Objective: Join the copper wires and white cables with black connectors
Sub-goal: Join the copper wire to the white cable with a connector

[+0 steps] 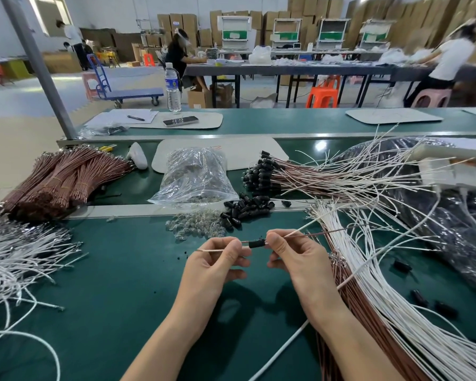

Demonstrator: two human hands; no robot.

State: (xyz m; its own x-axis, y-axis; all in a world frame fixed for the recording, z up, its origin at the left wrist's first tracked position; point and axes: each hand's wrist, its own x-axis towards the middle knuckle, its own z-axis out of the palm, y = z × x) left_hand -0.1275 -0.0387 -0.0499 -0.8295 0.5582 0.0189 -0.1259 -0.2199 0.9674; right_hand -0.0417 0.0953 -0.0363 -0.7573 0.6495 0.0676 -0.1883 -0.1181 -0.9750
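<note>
Left hand [220,259] pinches wires; right hand [294,254] pinches black connector [257,243] (both raised).

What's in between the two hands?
In the head view, a black connector sits between the left hand and the right hand. The left hand pinches a thin wire running into it; the right hand pinches its other end.

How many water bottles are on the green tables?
1. The water bottle stands at the far edge of the back green table, beside the papers. More could be hidden behind the piles.
</note>
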